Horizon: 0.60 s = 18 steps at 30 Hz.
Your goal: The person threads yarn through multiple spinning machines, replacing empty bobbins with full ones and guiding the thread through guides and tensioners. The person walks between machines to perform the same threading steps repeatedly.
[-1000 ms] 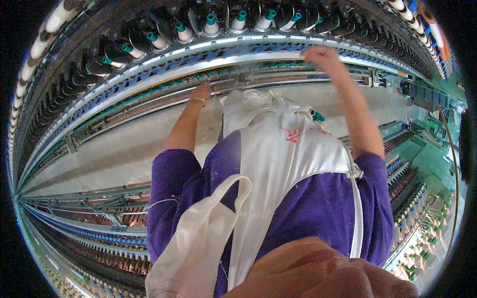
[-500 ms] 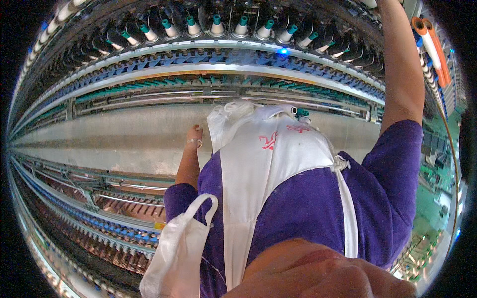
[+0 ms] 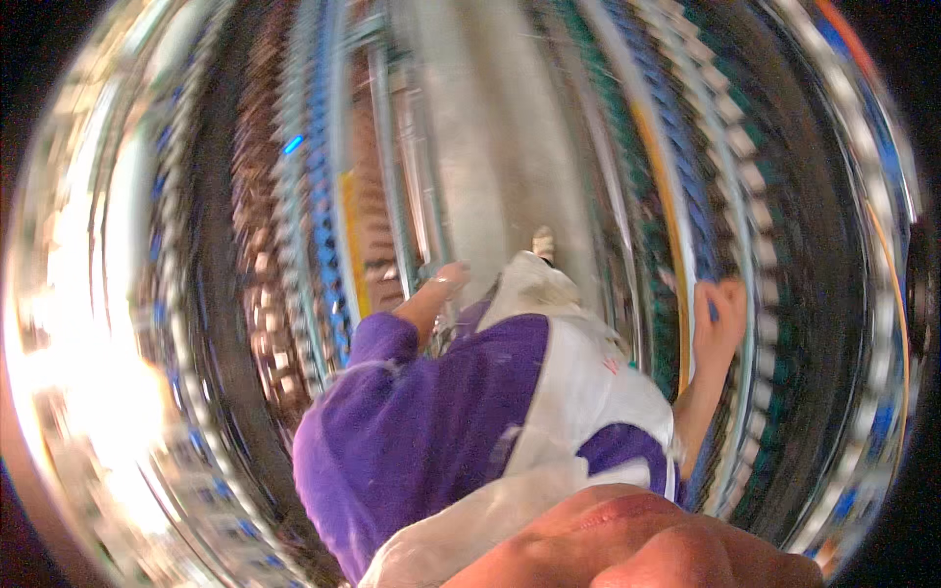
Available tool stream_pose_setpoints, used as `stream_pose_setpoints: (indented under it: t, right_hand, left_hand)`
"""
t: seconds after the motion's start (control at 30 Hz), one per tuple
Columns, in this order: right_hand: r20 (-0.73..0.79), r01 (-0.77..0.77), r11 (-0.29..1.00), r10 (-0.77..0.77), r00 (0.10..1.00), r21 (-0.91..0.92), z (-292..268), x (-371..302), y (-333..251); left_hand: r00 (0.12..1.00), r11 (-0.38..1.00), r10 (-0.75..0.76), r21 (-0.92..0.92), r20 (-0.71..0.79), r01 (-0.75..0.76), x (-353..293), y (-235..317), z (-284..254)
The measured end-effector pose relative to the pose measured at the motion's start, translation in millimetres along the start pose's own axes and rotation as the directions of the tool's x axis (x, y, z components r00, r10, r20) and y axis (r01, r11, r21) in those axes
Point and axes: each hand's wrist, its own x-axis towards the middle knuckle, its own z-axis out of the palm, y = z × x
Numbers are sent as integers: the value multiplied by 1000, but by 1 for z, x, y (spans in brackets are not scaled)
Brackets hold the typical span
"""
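Swung round since half a second ago, the view now runs the machine rows top to bottom, and the right hand has dropped from the upper right edge to right of centre. It curls loosely beside a blurred blue-and-green spindle row; whether it grips anything I cannot tell. Left of centre, the left hand rests near a silver rail, grip unclear, above the purple shirt and white apron.
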Motion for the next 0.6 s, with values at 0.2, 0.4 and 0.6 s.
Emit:
stream_pose_setpoints:
  t: [0.2, 0.4, 0.6]
  right_hand:
    - [351, 148, 927, -274, 896, 346, 140, 110, -82]
    - [495, 707, 696, -661, 564, 123, 338, 233, -184]
    - [591, 532, 723, -680, 433, 441, 445, 322, -262]
  left_hand:
    - [961, 931, -166, -358, -222, 78, 26, -15, -22]
    - [736, 696, -536, -711, -414, 107, 44, -83, -170]
    - [-218, 626, -778, -696, -589, -351, 24, -223, -443]
